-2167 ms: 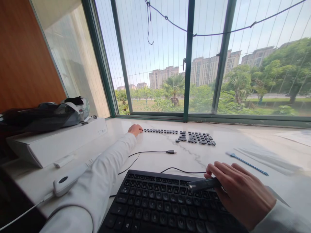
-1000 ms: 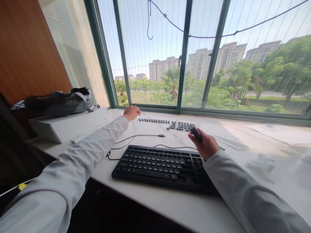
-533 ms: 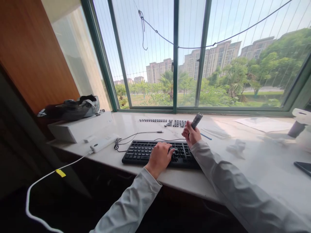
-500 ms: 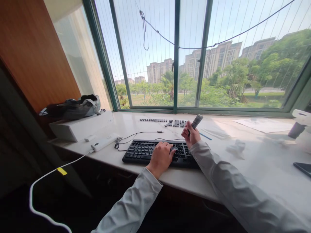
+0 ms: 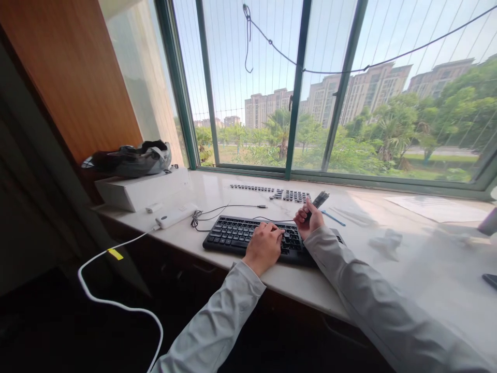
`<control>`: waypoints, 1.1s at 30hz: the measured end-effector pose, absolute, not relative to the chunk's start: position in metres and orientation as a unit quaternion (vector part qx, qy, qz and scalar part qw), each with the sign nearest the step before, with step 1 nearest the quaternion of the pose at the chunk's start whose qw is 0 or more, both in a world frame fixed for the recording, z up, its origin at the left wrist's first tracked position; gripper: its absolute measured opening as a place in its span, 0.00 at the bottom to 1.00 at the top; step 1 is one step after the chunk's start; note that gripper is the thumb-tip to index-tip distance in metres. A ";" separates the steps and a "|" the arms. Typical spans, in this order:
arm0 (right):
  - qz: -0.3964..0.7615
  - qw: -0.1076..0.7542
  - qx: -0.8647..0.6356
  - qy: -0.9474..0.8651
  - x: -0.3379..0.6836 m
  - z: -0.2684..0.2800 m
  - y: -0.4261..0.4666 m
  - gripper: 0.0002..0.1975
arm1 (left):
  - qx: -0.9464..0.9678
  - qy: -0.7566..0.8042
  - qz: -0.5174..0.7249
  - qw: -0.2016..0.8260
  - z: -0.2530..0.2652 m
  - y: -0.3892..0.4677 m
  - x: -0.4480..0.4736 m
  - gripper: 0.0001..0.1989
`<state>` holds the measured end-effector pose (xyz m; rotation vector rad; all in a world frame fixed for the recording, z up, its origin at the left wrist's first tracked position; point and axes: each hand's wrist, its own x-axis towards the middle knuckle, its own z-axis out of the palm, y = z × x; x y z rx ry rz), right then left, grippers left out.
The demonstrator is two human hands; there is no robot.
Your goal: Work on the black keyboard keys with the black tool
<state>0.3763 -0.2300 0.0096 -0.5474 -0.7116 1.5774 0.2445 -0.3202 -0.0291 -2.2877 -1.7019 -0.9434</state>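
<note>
Here, the left hand (image 5: 264, 246) rests palm-down, fingers loosely spread, on the black keyboard (image 5: 252, 235) lying on the counter (image 5: 407, 269). The right hand (image 5: 308, 220), just beyond the keyboard's right part, is closed around a long dark key (image 5: 320, 199), tilted upward, with loose keycaps (image 5: 289, 195) behind.

Left hand (image 5: 264, 247) on keyboard (image 5: 236, 234); right hand (image 5: 308, 220) grips long keycap (image 5: 320, 199)
</note>
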 end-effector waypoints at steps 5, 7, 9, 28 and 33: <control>0.669 0.628 -0.252 -0.309 0.372 0.002 -0.227 0.28 | -0.764 -0.564 -0.307 0.065 -0.027 -0.321 0.244 0.16; 0.663 0.623 -0.261 -0.324 0.368 -0.003 -0.224 0.27 | -0.763 -0.570 -0.298 0.061 -0.025 -0.322 0.244 0.16; 0.661 0.613 -0.275 -0.333 0.364 -0.007 -0.222 0.27 | -0.762 -0.575 -0.291 0.057 -0.024 -0.322 0.245 0.16; 0.657 0.608 -0.275 -0.351 0.359 -0.015 -0.225 0.26 | -0.761 -0.575 -0.296 0.047 -0.022 -0.324 0.245 0.15; 0.624 0.641 -0.286 -0.344 0.355 -0.017 -0.226 0.28 | -0.759 -0.576 -0.299 0.041 -0.021 -0.324 0.245 0.15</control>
